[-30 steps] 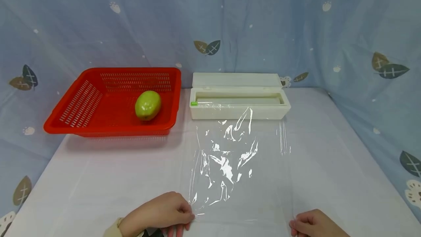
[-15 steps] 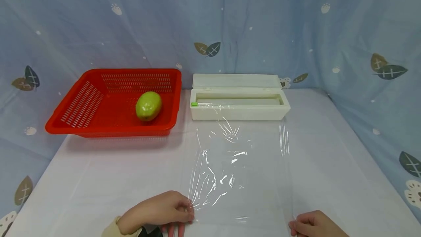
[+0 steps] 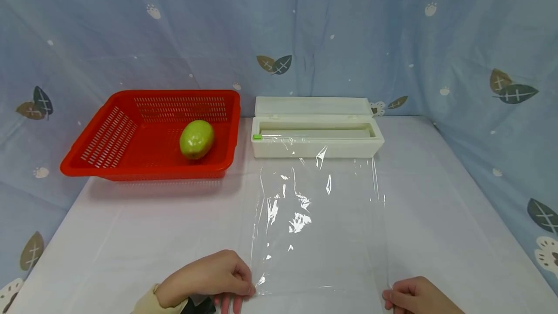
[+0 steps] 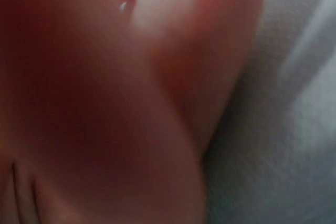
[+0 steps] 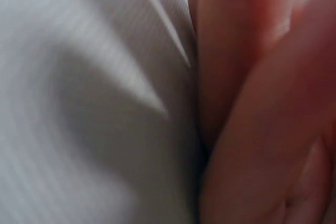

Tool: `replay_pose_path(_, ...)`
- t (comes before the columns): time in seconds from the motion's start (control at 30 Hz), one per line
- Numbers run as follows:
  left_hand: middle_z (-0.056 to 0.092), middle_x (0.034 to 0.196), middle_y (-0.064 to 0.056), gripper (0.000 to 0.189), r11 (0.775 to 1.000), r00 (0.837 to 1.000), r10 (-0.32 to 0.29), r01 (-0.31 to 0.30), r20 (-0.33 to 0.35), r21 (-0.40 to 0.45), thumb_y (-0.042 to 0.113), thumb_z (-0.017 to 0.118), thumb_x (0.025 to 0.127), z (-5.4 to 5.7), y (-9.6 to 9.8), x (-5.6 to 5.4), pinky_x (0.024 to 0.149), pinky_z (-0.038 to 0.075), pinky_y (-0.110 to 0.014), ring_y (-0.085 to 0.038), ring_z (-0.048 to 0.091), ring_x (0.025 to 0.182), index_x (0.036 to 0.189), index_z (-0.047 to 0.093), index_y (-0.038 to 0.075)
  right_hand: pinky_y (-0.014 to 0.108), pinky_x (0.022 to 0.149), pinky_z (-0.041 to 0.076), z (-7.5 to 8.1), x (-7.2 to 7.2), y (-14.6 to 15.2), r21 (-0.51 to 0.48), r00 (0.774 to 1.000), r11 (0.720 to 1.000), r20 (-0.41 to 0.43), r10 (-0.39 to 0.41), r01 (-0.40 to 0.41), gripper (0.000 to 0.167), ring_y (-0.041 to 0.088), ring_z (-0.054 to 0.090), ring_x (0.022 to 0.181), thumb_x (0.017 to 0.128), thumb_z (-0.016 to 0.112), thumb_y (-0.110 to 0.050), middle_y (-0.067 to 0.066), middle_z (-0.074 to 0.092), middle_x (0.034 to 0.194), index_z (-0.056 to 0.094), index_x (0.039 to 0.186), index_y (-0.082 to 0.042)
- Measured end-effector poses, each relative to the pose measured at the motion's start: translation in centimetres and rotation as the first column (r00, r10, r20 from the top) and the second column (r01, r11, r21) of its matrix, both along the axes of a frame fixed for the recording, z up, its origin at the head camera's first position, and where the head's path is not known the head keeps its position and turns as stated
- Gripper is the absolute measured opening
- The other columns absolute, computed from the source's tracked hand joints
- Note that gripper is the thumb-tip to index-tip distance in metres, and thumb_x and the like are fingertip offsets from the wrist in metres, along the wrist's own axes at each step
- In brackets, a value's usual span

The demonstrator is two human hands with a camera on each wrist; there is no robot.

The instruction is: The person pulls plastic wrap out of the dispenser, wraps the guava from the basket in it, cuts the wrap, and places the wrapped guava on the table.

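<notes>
A sheet of clear plastic wrap (image 3: 322,236) stretches from a white dispenser box (image 3: 318,148) toward the near edge of the head view. My left hand (image 3: 218,277) pinches its near left corner between thumb and forefinger, the other fingers spread below. At the near right corner my right hand (image 3: 416,297) pinches the film, fingers curled. The box's lid (image 3: 311,106) stands raised at the back, and a small green slider (image 3: 257,136) sits at the left end of its front edge. Both wrist views show blurred fingers (image 4: 105,103) close up, with little of the film visible.
To the left of the box stands a red plastic basket (image 3: 117,168) holding a green, shiny fruit (image 3: 197,139). A white cloth (image 3: 144,227) covers the table. Behind and at the sides hangs a blue leaf-patterned curtain (image 3: 340,38).
Both hands keep their pinch on the plastic wrap and stay nearly in place. The creases and glints on the film have shifted, with fewer bright patches in its middle now.
</notes>
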State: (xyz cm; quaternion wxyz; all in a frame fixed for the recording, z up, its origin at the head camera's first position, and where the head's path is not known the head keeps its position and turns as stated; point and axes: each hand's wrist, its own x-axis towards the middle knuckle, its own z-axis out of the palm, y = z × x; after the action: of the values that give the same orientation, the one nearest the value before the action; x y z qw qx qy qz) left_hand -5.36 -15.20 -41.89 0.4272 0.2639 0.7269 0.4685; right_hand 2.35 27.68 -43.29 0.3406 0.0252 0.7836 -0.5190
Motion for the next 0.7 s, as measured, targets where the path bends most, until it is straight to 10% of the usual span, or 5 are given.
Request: replay_pose_path(0.7,0.060,0.054,0.002,0.032,1.000,1.000,0.003,-0.003,-0.005,-0.003,0.034,0.056,0.086,0.31,-0.06,-0.23,0.031,0.039,-0.027,-0.018,0.056,0.038,0.065,0.056,0.010,0.019,0.040,0.036,0.34,0.27,-0.57,0.078,0.999,0.997,-0.031,-0.015,0.017,0.039,0.006,0.041,0.045,0.087,0.052,-0.037,0.001,0.055,0.058,0.063,0.068,-0.004)
